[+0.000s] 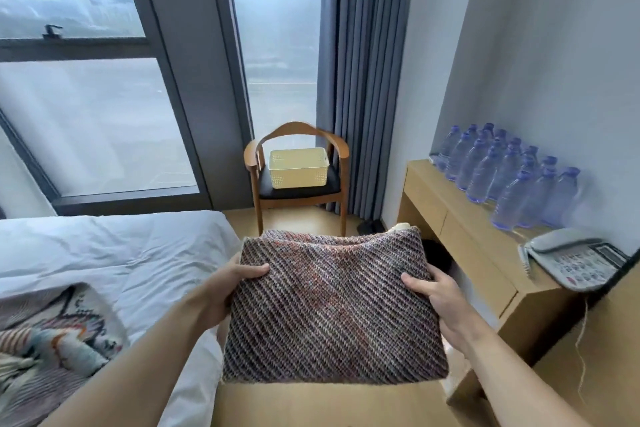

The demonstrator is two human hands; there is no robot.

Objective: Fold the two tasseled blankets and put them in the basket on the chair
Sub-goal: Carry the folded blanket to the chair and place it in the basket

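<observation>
A folded blanket (332,308) with diagonal brown, red and grey stripes hangs in the air in front of me, held flat. My left hand (235,281) grips its left edge and my right hand (436,295) grips its right edge. Straight ahead stands a wooden chair (298,194) with a black seat, and a pale yellow perforated basket (298,168) sits on it with nothing visible inside. A second blanket (52,340), patterned in pale colours, lies rumpled on the bed at the lower left.
A bed (121,253) with white sheets fills the left. On the right, a wooden desk (460,236) carries several plastic water bottles (512,177) and a telephone (575,260). Grey curtains (360,80) hang behind the chair. Wooden floor runs between bed and desk.
</observation>
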